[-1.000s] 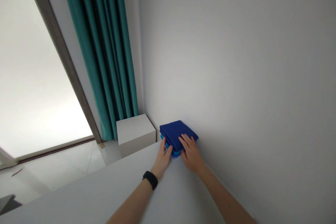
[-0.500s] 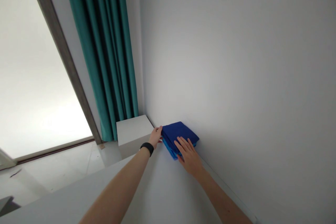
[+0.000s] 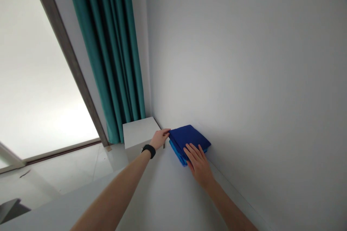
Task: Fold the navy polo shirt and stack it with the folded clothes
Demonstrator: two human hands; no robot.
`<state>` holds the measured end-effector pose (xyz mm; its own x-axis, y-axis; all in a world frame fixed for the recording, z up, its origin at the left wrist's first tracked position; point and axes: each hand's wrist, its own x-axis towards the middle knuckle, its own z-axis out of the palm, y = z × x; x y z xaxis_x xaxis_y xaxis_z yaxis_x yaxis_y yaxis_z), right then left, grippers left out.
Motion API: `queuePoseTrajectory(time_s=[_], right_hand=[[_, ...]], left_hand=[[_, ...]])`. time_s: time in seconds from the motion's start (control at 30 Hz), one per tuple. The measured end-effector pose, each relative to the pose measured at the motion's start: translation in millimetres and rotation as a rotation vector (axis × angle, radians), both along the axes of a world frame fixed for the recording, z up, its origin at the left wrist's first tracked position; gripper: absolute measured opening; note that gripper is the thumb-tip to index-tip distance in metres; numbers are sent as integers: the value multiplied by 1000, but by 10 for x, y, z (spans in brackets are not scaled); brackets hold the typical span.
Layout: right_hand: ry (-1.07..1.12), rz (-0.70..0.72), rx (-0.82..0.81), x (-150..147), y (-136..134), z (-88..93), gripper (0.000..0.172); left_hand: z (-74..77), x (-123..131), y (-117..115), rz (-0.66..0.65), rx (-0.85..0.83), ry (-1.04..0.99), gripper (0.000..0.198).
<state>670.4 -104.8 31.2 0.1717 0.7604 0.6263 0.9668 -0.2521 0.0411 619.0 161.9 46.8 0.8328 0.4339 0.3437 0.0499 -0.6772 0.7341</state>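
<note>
Pale wall [image 3: 238, 61] flanks blue cloth [image 3: 187, 136], long axis slanting lower right.

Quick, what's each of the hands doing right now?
Left hand: closed, pinching the left corner of the dark-blue folded cloth.
Right hand: open, resting on top of that cloth.

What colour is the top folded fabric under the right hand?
The top folded fabric is dark blue, clearest in the head view.

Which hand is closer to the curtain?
Left. The left hand is below and right of the curtain in view, at a corner of the blue cloth; the right hand is farther right, on the cloth.
</note>
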Motion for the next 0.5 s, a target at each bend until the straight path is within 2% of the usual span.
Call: queuePoseTrajectory(time_s=[0.2, 0.3, 0.4, 0.5], right_hand=[[9, -17, 29, -29, 12, 11, 47], [30, -24, 37, -47, 18, 2, 46], [59, -18, 53, -85, 9, 1, 49], [103, 9, 62, -117, -13, 38, 54]], left_hand=[[-70, 21, -19, 85, 96, -28, 25], [-86, -4, -41, 85, 122, -51, 28], [-58, -56, -61, 56, 150, -87, 40], [35, -125, -132, 50, 188, -135, 44]])
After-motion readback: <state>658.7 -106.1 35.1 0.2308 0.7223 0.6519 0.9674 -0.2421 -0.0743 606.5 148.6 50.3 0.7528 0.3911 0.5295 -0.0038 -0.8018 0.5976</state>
